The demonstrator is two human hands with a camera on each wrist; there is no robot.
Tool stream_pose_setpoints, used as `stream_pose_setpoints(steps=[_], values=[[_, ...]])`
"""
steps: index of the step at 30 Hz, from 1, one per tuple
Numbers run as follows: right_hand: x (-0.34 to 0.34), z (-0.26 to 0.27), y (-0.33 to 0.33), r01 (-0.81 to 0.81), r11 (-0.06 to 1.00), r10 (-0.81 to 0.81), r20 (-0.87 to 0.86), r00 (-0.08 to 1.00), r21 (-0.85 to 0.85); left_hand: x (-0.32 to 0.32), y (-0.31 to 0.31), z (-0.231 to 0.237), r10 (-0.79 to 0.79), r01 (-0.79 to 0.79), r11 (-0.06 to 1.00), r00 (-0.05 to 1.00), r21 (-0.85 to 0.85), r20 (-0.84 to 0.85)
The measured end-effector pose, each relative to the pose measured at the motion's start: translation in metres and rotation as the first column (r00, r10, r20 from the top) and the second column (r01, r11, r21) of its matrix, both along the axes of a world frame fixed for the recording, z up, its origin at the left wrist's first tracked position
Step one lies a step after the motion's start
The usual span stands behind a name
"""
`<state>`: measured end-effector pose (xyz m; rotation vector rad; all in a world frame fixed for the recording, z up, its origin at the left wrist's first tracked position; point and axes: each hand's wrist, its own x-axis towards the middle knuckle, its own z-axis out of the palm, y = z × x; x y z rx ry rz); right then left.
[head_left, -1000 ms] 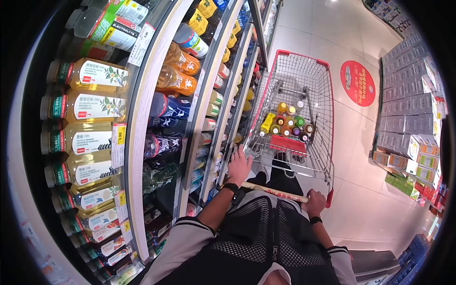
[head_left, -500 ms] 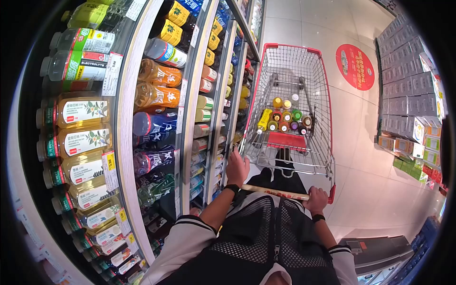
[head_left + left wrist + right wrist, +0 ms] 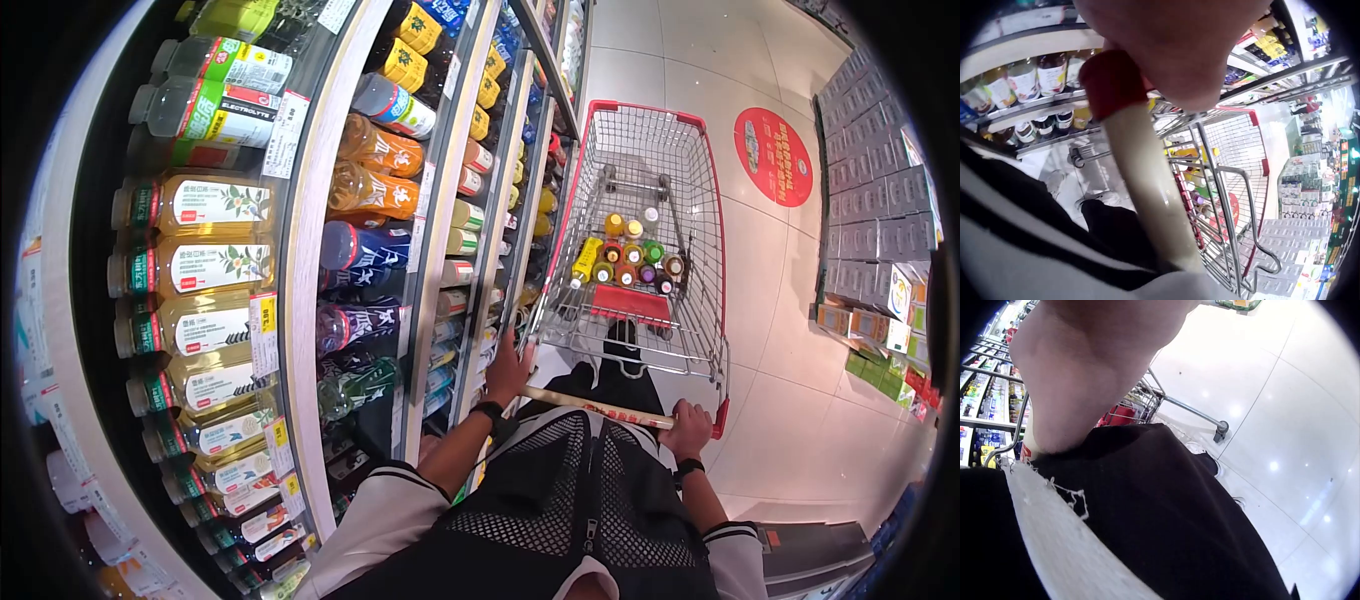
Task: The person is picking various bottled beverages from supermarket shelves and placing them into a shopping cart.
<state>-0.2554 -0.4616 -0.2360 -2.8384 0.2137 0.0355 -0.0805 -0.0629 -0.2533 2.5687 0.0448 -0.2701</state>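
Note:
A shopping cart (image 3: 716, 260) with a red-trimmed wire basket stands in front of the person. Several bottles with coloured caps (image 3: 628, 254) are grouped inside it, one yellow bottle (image 3: 587, 261) at their left. The left hand (image 3: 508, 372) rests at the left end of the pale handle bar (image 3: 600, 408), fingers pointing forward; in the left wrist view its heel (image 3: 1179, 56) is over the bar's red end cap (image 3: 1113, 81). Around the bar's right end curls the right hand (image 3: 687, 430); the right wrist view shows mostly its heel (image 3: 1079, 381), fingers hidden.
Drink shelves (image 3: 310, 240) run close along the left, filled with bottles (image 3: 222, 262). Stacked grey cartons (image 3: 875, 205) stand to the right across the tiled floor (image 3: 775, 340), which bears a round red sticker (image 3: 773, 157). A dark low unit (image 3: 815, 548) is at lower right.
The head view has swung left and then back right. The left hand's fingers, spread a second ago, look closer together now. The right hand keeps its place on the bar.

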Motion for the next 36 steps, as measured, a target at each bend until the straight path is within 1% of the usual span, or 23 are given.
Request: stream_pose_setpoints(steps=[1, 2, 3, 6, 10, 13, 15, 19, 21, 24, 34, 36], values=[[0.0, -0.001, 0.0, 0.002, 1.0, -0.002, 0.006, 1.0, -0.001, -0.004, 0.0, -0.001, 0.09, -0.091, 0.996, 0.979, 0.002, -0.182], [-0.002, -0.002, 0.0, 0.001, 1.0, -0.001, 0.0, 1.0, -0.002, -0.004, 0.001, -0.003, 0.173, -0.178, 0.984, 0.917, 0.02, -0.359], [-0.002, -0.003, -0.001, 0.001, 1.0, -0.001, -0.007, 1.0, -0.005, 0.0, 0.0, -0.004, 0.17, -0.176, 0.984, 0.919, 0.016, -0.355], [-0.003, -0.008, 0.0, -0.002, 0.999, 0.004, 0.035, 0.999, -0.039, -0.003, -0.001, -0.005, 0.103, -0.097, 0.994, 0.984, 0.05, -0.143], [0.0, -0.003, 0.003, 0.0, 0.999, 0.001, 0.02, 1.0, -0.046, -0.001, -0.002, -0.001, 0.113, -0.11, 0.993, 0.988, 0.033, -0.109], [0.001, 0.001, 0.005, -0.006, 0.999, 0.006, 0.015, 1.0, -0.044, -0.002, -0.003, 0.003, 0.098, -0.091, 0.994, 0.99, 0.067, -0.101], [0.002, 0.001, 0.006, -0.014, 0.998, 0.015, 0.021, 1.0, -0.054, -0.001, -0.003, 0.005, 0.053, -0.049, 0.992, 0.998, 0.117, -0.038], [0.004, 0.002, 0.008, -0.007, 0.998, 0.01, 0.043, 0.999, -0.066, -0.002, -0.003, 0.006, 0.045, -0.041, 0.99, 0.998, 0.136, -0.033], [0.004, 0.001, 0.009, -0.009, 0.998, 0.011, 0.033, 0.999, -0.067, -0.001, -0.002, 0.005, 0.036, -0.038, 0.992, 0.999, 0.12, 0.016], [0.003, -0.001, 0.008, -0.009, 0.998, 0.011, 0.021, 1.0, -0.07, -0.001, -0.002, 0.005, 0.074, -0.07, 0.993, 0.997, 0.092, -0.033], [0.003, -0.002, 0.006, -0.003, 0.998, 0.006, 0.04, 0.999, -0.056, -0.001, -0.006, 0.012, 0.104, -0.099, 0.99, 0.993, 0.098, -0.048], [0.002, -0.003, 0.005, -0.007, 0.998, 0.009, 0.039, 0.999, -0.06, 0.0, -0.006, 0.012, 0.12, -0.117, 0.991, 0.991, 0.059, -0.056]])
